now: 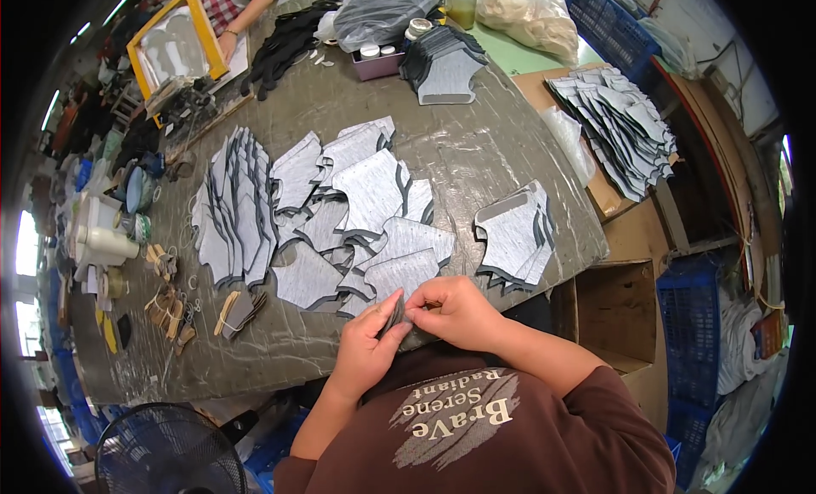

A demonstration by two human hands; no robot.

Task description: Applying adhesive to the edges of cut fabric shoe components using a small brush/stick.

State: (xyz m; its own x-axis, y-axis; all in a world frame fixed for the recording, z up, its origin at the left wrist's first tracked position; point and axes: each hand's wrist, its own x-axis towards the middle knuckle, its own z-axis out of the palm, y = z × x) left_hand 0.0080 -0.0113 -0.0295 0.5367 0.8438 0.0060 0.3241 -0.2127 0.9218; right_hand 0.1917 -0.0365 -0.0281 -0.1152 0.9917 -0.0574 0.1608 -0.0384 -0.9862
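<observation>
Close to my body at the table's near edge, my left hand (364, 339) is closed around a small stack of dark grey strips (395, 316). The thumb and fingertips of my right hand (459, 309) pinch at the same stack's right side. Just beyond my hands lies a loose heap of light grey, dark-edged cut fabric pieces (369, 190). A fanned row of similar pieces (234, 209) lies to its left. On the right, a smaller pile (514, 239) has a darker grey strip (503, 207) on its top piece.
Small bundles of tan strips (166, 314) and grey strips (243, 314) lie at left. Far back are a neat fabric stack (442, 69) and a purple box (378, 66). Another pile (620, 124) sits at right. A person's hand (228, 45) is beside a yellow frame (210, 35). A black fan (170, 451) stands lower left.
</observation>
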